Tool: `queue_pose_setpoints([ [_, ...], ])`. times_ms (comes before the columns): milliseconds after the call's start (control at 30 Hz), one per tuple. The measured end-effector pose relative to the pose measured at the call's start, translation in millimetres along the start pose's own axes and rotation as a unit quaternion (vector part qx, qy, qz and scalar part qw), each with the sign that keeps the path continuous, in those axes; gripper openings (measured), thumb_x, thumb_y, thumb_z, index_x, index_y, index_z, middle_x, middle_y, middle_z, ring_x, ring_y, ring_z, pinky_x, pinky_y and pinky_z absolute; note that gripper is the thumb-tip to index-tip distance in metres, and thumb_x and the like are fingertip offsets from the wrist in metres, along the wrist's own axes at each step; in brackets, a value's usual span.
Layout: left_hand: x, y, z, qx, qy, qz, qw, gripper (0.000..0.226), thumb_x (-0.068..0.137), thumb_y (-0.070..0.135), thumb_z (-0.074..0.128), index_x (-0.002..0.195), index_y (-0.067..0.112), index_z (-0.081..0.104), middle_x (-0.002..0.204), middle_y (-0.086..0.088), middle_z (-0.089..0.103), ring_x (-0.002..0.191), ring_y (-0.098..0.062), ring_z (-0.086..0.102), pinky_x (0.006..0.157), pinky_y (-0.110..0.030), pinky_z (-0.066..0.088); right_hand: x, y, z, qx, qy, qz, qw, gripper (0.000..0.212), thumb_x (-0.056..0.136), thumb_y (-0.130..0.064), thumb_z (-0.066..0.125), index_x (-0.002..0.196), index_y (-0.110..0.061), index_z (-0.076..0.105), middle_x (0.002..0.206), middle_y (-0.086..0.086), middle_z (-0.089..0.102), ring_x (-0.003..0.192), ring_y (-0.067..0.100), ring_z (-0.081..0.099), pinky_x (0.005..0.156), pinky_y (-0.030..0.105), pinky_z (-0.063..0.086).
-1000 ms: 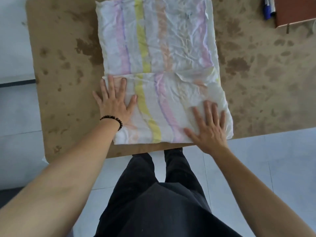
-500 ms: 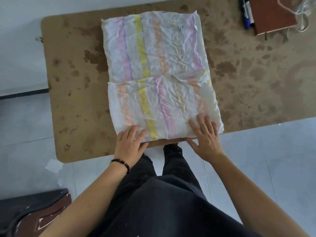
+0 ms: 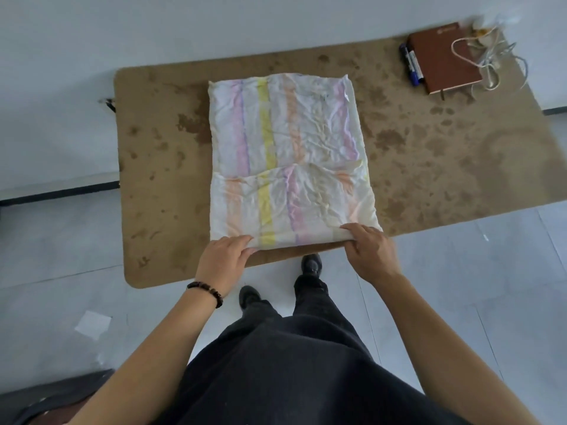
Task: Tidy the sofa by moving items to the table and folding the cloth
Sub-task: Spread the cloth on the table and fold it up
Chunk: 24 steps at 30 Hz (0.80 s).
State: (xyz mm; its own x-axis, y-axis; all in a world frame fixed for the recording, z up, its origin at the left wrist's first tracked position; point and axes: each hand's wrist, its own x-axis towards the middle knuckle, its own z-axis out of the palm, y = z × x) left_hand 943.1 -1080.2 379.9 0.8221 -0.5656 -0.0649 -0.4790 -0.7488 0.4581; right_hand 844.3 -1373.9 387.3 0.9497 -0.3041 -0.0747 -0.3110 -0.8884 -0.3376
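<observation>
A white cloth with pink, yellow and orange stripes lies partly folded on the stained brown table, its near flap laid over the far part. My left hand, with a bead bracelet at the wrist, grips the cloth's near left corner at the table's front edge. My right hand pinches the near right corner, fingers curled over the hem.
A brown notebook, two blue markers and a tangled white cable lie at the table's far right corner. A scrap of paper lies on the tiled floor at left. A dark sofa edge shows at bottom left.
Both hands slid back from pressing flat on the near flap to the cloth's near edge, where they now take hold of its corners. The view has pulled back.
</observation>
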Motion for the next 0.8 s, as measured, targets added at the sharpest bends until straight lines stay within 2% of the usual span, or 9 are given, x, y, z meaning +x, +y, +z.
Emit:
queue_pose_setpoints([
  [67,-10,-4,-15,-0.012,0.021,-0.004,1.0,0.026,0.096,0.027,0.057,0.114,0.009,0.064,0.081,-0.006,0.068,0.071,-0.027,0.063,0.063,-0.033,0.045,-11,-11,-8,-0.001,0.044,0.006,0.999,0.019,0.084,-0.012,0.056,0.098,-0.012,0.068,0.07,0.003,0.068,0.062,0.03,0.061,0.057,0.028,0.036],
  [133,-17,-6,-27,-0.024,0.03,0.001,0.999,0.03,0.098,0.032,0.051,0.115,0.009,0.063,0.08,-0.007,0.067,0.069,-0.026,0.061,0.062,-0.035,0.047,-19,-21,-17,0.002,0.079,0.026,0.997,0.015,0.081,-0.014,0.054,0.09,-0.011,0.065,0.061,0.004,0.062,0.052,0.029,0.056,0.056,0.026,0.029],
  [233,-17,-5,-45,-0.047,0.046,0.019,0.998,0.043,0.095,0.045,0.042,0.108,0.01,0.064,0.074,-0.003,0.066,0.062,-0.021,0.059,0.054,-0.034,0.048,-22,-33,-29,0.025,0.11,0.034,0.993,0.023,0.079,-0.022,0.044,0.082,-0.01,0.064,0.058,0.007,0.061,0.047,0.031,0.052,0.047,0.028,0.036],
  [300,-10,-3,-57,-0.047,0.062,0.031,0.997,0.047,0.092,0.052,0.042,0.102,0.013,0.066,0.067,0.003,0.065,0.055,-0.014,0.056,0.046,-0.029,0.047,-16,-38,-40,0.036,0.124,0.039,0.991,0.034,0.078,-0.03,0.035,0.08,-0.012,0.064,0.058,0.007,0.061,0.048,0.031,0.051,0.048,0.031,0.043],
  [467,23,-10,-84,-0.042,0.063,0.038,0.996,0.049,0.088,0.061,0.044,0.095,0.019,0.067,0.055,0.008,0.061,0.046,-0.009,0.054,0.04,-0.017,0.035,17,-41,-69,0.014,0.163,0.019,0.986,0.035,0.073,-0.035,0.035,0.069,-0.015,0.063,0.05,0.001,0.052,0.044,0.029,0.045,0.05,0.025,0.036],
  [533,46,-15,-92,-0.035,0.036,0.027,0.998,0.049,0.087,0.064,0.042,0.087,0.02,0.064,0.053,0.009,0.057,0.045,-0.008,0.052,0.039,-0.021,0.035,37,-39,-76,0.008,0.157,0.013,0.987,0.033,0.072,-0.035,0.036,0.063,-0.013,0.058,0.047,0.001,0.044,0.043,0.029,0.041,0.048,0.025,0.034],
  [667,96,-24,-101,-0.006,0.045,0.041,0.998,0.049,0.086,0.067,0.042,0.067,0.023,0.052,0.05,0.009,0.047,0.043,-0.006,0.045,0.039,-0.022,0.03,88,-28,-79,-0.02,0.11,0.011,0.994,0.027,0.076,-0.029,0.043,0.061,-0.008,0.049,0.05,0.007,0.048,0.047,0.034,0.046,0.048,0.031,0.04],
  [800,170,-37,-107,0.074,0.039,0.032,0.996,0.059,0.085,0.069,0.043,0.06,0.015,0.043,0.047,0.004,0.044,0.042,-0.017,0.046,0.038,-0.032,0.036,165,-11,-76,-0.036,0.062,0.002,0.997,0.028,0.084,-0.023,0.054,0.062,-0.009,0.047,0.05,0.006,0.05,0.048,0.034,0.048,0.049,0.032,0.04],
])
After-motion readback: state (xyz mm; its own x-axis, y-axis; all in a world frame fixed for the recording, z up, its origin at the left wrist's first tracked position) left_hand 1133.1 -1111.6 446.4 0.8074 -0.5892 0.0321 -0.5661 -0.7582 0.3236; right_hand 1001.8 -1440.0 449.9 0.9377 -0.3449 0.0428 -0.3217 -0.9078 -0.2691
